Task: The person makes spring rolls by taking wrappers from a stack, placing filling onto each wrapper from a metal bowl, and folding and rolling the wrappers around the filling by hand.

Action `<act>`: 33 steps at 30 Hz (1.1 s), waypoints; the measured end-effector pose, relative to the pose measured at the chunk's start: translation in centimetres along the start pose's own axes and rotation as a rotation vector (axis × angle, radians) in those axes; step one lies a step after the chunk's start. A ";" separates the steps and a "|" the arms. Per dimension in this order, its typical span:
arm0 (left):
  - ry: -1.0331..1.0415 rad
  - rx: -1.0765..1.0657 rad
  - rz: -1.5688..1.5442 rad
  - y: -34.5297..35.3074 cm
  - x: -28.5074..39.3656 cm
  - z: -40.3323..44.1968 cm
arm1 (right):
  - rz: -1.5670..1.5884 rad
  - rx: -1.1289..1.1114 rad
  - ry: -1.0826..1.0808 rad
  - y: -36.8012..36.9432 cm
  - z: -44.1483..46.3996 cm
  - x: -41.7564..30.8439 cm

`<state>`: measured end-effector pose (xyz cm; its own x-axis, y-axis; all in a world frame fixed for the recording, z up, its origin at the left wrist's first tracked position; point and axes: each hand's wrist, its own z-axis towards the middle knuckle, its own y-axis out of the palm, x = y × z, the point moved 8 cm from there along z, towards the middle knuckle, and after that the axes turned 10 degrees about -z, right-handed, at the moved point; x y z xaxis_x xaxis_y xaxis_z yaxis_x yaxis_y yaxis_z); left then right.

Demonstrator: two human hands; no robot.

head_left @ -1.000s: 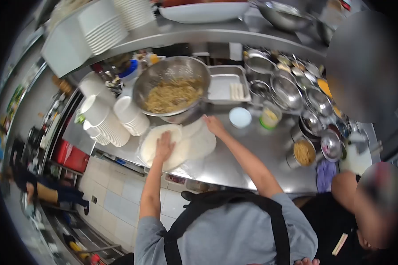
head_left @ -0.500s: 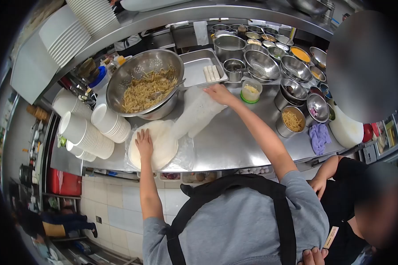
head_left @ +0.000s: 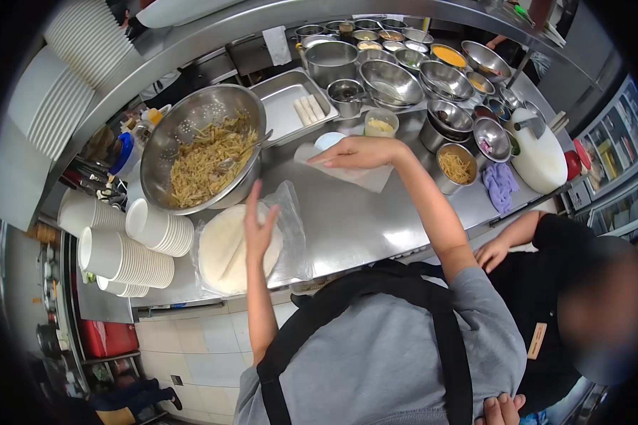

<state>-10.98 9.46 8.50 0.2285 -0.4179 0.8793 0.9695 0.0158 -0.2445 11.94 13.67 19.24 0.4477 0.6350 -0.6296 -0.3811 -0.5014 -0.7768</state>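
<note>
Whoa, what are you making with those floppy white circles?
The person's right hand is out over the counter with a thin, see-through sheet. The left hand is open, above the pale, round, flat sheets lying on clear plastic. Behind them, a big metal bowl holds a yellowish-brown, shredded mix, and some white rolls lie in a tray. So it looks like rolls are being made.

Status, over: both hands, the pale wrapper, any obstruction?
Left hand open, over pale wrapper. Right hand at translucent sheet, grip unclear. Wrapper lying flat on clear plastic. Large bowl close beyond, may crowd the left hand.
</note>
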 end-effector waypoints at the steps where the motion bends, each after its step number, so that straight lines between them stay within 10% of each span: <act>1: 0.045 -0.040 -0.098 2.8 2.4 1.4 | -0.022 -0.100 0.014 -0.1 -0.5 -1.3; 5: -0.209 -0.386 -0.767 9.5 4.5 3.1 | 0.150 -0.083 -0.064 -1.1 -3.3 -3.4; 17: -0.384 -0.232 -0.287 12.3 -7.5 3.0 | 0.456 0.299 0.346 7.2 -7.3 17.9; 20: -0.416 -0.189 -0.059 12.6 -13.5 2.2 | -0.012 0.360 0.583 10.6 -6.7 23.6; 33: -0.079 -0.151 0.273 12.9 -10.2 1.6 | -0.185 0.810 0.738 10.1 -8.8 22.8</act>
<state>-0.68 15.40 -2.97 0.4904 -0.3444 0.8006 0.8487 -0.0200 -0.5285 25.40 17.94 -3.17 0.8214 0.0199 -0.5699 -0.5536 0.2680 -0.7885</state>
